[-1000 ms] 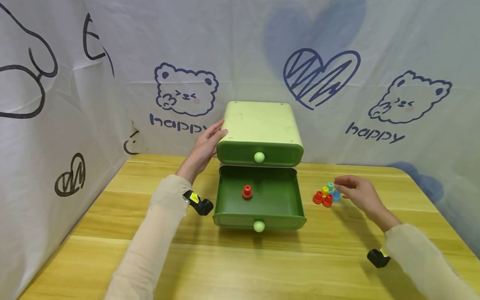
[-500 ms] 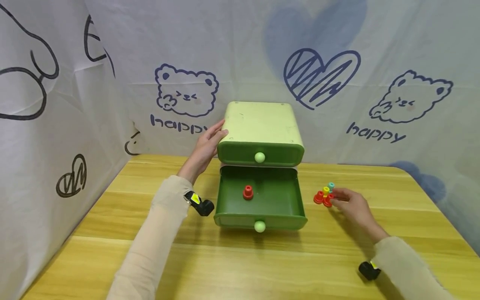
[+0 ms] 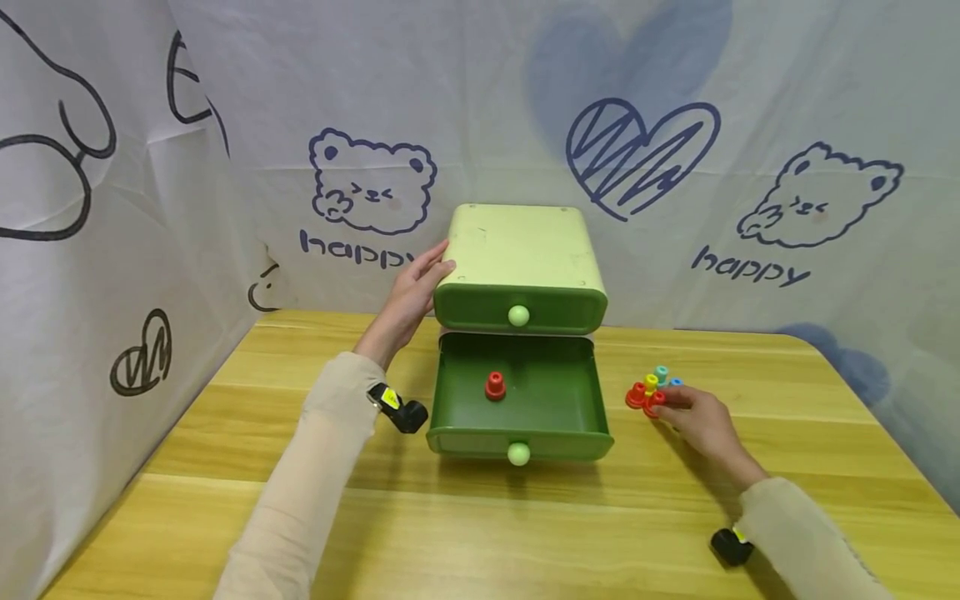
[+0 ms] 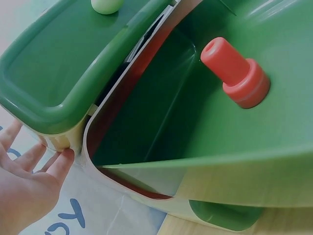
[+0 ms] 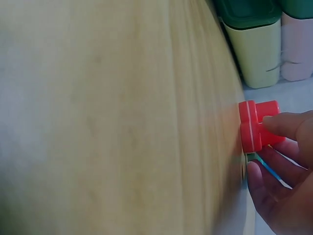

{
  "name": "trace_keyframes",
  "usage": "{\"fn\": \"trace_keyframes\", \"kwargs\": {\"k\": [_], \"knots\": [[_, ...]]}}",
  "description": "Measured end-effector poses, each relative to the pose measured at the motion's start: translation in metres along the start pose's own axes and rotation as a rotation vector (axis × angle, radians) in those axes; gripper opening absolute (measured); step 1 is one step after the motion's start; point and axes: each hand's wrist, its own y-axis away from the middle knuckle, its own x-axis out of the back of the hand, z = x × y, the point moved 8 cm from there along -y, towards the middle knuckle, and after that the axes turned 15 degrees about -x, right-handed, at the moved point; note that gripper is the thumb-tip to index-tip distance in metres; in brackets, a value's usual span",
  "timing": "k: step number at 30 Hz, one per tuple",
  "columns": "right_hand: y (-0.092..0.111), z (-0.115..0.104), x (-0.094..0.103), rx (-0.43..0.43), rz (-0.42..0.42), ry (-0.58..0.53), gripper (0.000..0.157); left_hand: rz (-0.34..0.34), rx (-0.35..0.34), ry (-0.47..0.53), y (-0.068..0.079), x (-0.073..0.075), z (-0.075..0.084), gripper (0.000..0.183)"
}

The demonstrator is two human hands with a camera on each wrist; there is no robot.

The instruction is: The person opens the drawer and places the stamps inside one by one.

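My left hand (image 3: 411,293) rests with extended fingers against the left side of the cream upper case (image 3: 525,242) of a small drawer cabinet. Below it, the green lower drawer (image 3: 555,400) is pulled out. A red peg-shaped piece (image 3: 495,387) with a wide round base stands inside, also large in the left wrist view (image 4: 237,73). On the table to the right, my right hand (image 3: 705,423) pinches a red piece (image 3: 655,404) between thumb and fingers. Touching that piece is another red one (image 3: 636,396); yellow (image 3: 650,382), teal (image 3: 661,374) and partly hidden blue (image 3: 677,382) ones stand close behind.
The upper drawer (image 3: 472,310), with its pale round knob (image 3: 518,316), is closed. A printed cloth (image 3: 510,100) hangs behind the wooden table (image 3: 480,525) and along its left side. Black wrist cameras (image 3: 405,415) sit on both sleeves.
My right hand has come down and left, from above the blue piece to the front red one, which it now grips. The blue piece's top shows again. My left hand stays put.
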Motion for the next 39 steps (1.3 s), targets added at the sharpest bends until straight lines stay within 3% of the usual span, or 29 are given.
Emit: {"fn": "trace_keyframes", "kwargs": {"k": [10,26,39], "knots": [[0.002,-0.003,-0.003,0.063,0.027,0.091,0.025,-0.002,0.012,-0.007,0.001,0.000,-0.001,0.056],[0.002,-0.009,-0.004,0.050,0.016,0.061,0.027,-0.002,0.001,-0.007,0.001,-0.002,0.000,0.056],[0.015,-0.045,0.013,0.133,0.044,0.066,0.026,0.001,-0.001,-0.019,0.001,0.000,-0.001,0.056]]}}
